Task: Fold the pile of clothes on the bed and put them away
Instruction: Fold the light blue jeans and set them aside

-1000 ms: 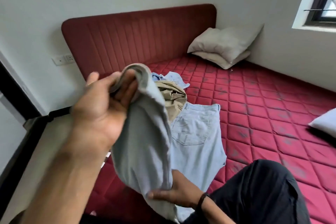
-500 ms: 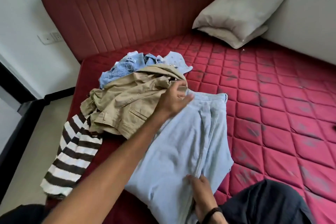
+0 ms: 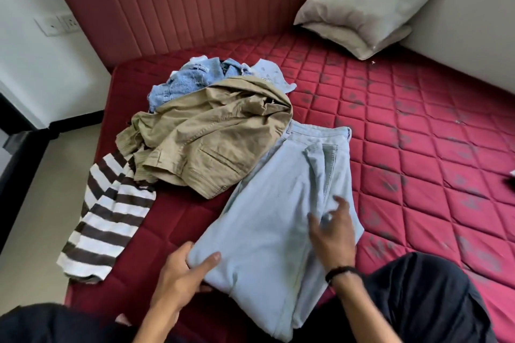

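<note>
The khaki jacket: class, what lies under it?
Under the khaki jacket show a blue denim garment, a striped top and the pale jeans' waistband edge; anything deeper is covered.

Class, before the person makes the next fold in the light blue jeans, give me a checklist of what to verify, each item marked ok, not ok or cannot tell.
1. Left hand grips the near corner of the light blue jeans: ok.
2. Right hand rests on the jeans, fingers loose: ok.
3. Jeans lie flat on the red mattress: not ok, a ridge runs by the right hand.
4. Khaki jacket clear of the jeans: not ok, it overlaps their far left edge.
5. Striped top clear of the jeans: ok.
6. Storage place ready: cannot tell.
</note>
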`<action>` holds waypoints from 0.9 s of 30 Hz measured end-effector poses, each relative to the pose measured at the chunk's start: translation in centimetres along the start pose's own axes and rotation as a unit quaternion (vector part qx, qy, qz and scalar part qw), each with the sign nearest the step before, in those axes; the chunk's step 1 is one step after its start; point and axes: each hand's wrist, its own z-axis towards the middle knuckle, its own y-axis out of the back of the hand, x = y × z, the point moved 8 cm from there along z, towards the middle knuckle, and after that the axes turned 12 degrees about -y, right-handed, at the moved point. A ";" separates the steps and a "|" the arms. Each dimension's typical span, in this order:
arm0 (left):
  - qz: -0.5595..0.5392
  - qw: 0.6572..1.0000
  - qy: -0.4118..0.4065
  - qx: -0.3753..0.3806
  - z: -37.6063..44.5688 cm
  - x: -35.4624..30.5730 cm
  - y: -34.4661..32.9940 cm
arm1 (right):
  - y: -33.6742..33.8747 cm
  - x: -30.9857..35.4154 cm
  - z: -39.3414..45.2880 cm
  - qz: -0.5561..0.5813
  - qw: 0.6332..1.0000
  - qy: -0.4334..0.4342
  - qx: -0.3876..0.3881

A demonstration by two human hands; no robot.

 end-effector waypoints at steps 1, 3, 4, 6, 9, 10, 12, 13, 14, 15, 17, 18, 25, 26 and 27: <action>0.033 0.999 -0.021 -0.032 0.7 0.2 1.6 | 0.7 0.9 1.7 -0.068 0.997 0.013 -0.032; 0.063 0.994 -0.044 -0.077 3.1 1.6 5.1 | 0.8 0.9 4.4 -0.127 0.992 -0.025 0.009; 0.041 0.993 -0.045 -0.100 4.4 2.2 6.7 | 0.3 0.3 5.2 -0.107 0.992 -0.052 0.054; -0.011 0.987 -0.023 -0.156 6.6 3.1 9.9 | -0.3 -0.3 4.3 -0.081 0.989 -0.073 0.101; -0.022 0.963 -0.013 -0.267 8.7 4.1 13.4 | -2.0 -0.7 0.1 -0.110 0.988 -0.019 0.107; -0.010 0.951 -0.010 -0.309 8.7 4.2 14.3 | -3.5 -1.4 -1.8 -0.136 0.981 0.007 0.139; 0.050 0.922 -0.046 -0.382 7.9 2.9 15.6 | -5.6 -2.6 -6.1 -0.212 0.947 0.043 0.237; 0.102 0.904 -0.093 -0.404 7.4 1.8 15.5 | -6.0 -3.4 -7.6 -0.238 0.923 0.029 0.301; 0.160 0.888 -0.157 -0.401 6.8 0.0 14.7 | -6.1 -4.2 -8.0 -0.232 0.905 -0.006 0.356; 0.203 0.882 -0.228 -0.360 6.5 -1.4 12.6 | -5.5 -4.3 -7.5 -0.212 0.901 -0.039 0.377; 0.214 0.897 -0.334 -0.192 6.0 -3.8 5.9 | -2.5 -3.5 -3.2 -0.156 0.947 -0.063 0.275; 0.206 0.907 -0.352 -0.107 5.4 -4.5 1.8 | -0.4 -3.0 -0.3 -0.145 0.972 -0.052 0.179; 0.281 0.878 -0.387 0.025 1.3 -8.2 -19.3 | 2.9 -7.7 12.0 0.216 0.941 -0.234 0.118; 0.269 0.880 -0.390 0.036 1.0 -8.7 -20.6 | 2.6 -7.4 11.3 0.296 0.913 -0.247 0.135; 0.258 0.881 -0.395 0.049 0.8 -9.2 -21.5 | 2.5 -7.4 10.4 0.335 0.894 -0.259 0.148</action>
